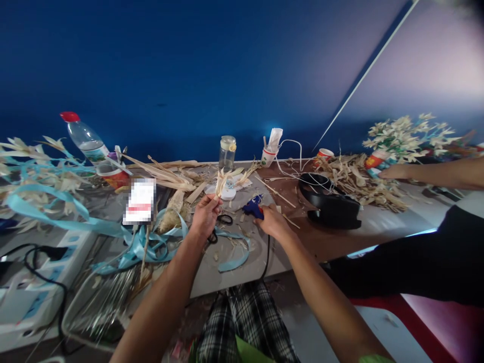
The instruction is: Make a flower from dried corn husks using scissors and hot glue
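My left hand (204, 216) is raised a little above the table, fingers pinched on a small bundle of dried husk strips (220, 182) that stand upright from it. My right hand (273, 222) rests on the table and is closed around the handle of a blue glue gun (252, 206), whose nozzle points left toward the husk bundle. The gun's black cord (266, 254) runs back over the table edge. Black-handled scissors (223, 222) lie just below and between my hands.
Light blue ribbon (124, 237) curls across the left half of the table. A water bottle (85, 137), glass jar (227, 152), paper cups (268, 156) and husk heaps (355, 179) line the back. A black helmet-like object (328, 204) sits right. Another person's arm (434, 174) reaches in at right.
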A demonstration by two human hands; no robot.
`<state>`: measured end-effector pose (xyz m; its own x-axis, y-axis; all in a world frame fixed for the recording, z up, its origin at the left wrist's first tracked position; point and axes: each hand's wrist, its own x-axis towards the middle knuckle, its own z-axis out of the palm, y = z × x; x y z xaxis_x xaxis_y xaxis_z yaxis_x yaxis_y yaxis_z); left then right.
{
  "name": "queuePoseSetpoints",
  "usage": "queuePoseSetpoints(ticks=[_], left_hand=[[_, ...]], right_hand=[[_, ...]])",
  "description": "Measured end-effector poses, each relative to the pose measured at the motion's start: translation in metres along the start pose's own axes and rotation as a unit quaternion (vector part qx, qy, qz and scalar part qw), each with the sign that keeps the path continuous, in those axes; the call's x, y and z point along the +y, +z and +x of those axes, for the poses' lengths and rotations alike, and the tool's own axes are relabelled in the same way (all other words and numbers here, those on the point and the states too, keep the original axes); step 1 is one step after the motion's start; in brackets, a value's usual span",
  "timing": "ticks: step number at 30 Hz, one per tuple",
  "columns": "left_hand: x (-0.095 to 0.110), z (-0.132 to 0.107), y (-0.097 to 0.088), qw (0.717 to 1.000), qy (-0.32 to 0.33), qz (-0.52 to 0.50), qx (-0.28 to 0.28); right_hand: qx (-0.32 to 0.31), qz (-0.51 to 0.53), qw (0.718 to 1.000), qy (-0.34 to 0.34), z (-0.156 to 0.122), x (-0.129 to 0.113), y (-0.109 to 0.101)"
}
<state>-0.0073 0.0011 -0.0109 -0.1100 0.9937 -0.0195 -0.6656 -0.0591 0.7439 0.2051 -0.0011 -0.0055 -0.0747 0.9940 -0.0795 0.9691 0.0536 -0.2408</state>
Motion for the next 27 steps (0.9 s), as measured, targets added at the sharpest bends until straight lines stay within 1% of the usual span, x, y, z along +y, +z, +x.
queuePoseSetpoints(ticks=[3,5,7,8,9,10,11,12,13,14,15,16,18,20,22,27], left_hand=[[0.000,0.000,0.000,1.000,-0.003,-0.004,0.000],[-0.001,0.001,-0.001,1.000,-0.002,-0.005,0.005],[-0.001,0.002,-0.001,1.000,-0.001,-0.008,0.012],[-0.001,0.002,-0.002,1.000,-0.002,-0.010,0.016],[-0.002,0.003,-0.002,1.000,-0.004,-0.012,0.020],[-0.002,0.003,-0.003,1.000,-0.007,-0.013,0.024],[-0.002,0.004,-0.004,1.000,-0.010,-0.013,0.027],[-0.002,0.004,-0.004,0.999,-0.012,-0.010,0.030],[-0.002,0.005,-0.005,0.999,-0.012,-0.006,0.032],[-0.002,0.005,-0.005,0.999,-0.012,-0.003,0.033],[-0.003,0.005,-0.005,0.999,-0.011,0.001,0.033],[-0.003,0.005,-0.005,0.999,-0.010,0.003,0.033],[-0.003,0.004,-0.005,0.999,-0.007,0.002,0.035],[-0.003,0.004,-0.004,0.999,0.002,0.004,0.039],[-0.003,0.004,-0.004,0.999,0.018,0.016,0.048],[-0.002,0.006,-0.006,0.993,0.059,0.069,0.073]], right_hand=[[0.008,0.035,0.999,-0.011,0.005,0.005,-0.001],[0.041,0.077,0.996,-0.013,0.008,0.011,-0.003],[0.077,0.160,0.984,-0.007,0.008,0.019,-0.006],[0.087,0.227,0.970,-0.002,0.007,0.022,-0.008],[0.086,0.315,0.945,-0.001,0.005,0.023,-0.011],[0.076,0.417,0.906,-0.008,0.003,0.024,-0.014],[0.057,0.521,0.851,-0.022,0.000,0.023,-0.017],[0.030,0.615,0.787,-0.045,-0.004,0.020,-0.020],[0.008,0.685,0.725,-0.074,-0.008,0.015,-0.023],[-0.004,0.726,0.681,-0.097,-0.011,0.009,-0.026],[-0.021,0.746,0.655,-0.119,-0.013,0.002,-0.027],[-0.045,0.750,0.646,-0.136,-0.015,-0.005,-0.027],[-0.084,0.736,0.652,-0.162,-0.015,-0.020,-0.024],[-0.101,0.722,0.661,-0.178,-0.011,-0.031,-0.017],[-0.099,0.703,0.679,-0.184,-0.005,-0.038,-0.009],[-0.090,0.630,0.746,-0.197,0.004,-0.045,0.008]])
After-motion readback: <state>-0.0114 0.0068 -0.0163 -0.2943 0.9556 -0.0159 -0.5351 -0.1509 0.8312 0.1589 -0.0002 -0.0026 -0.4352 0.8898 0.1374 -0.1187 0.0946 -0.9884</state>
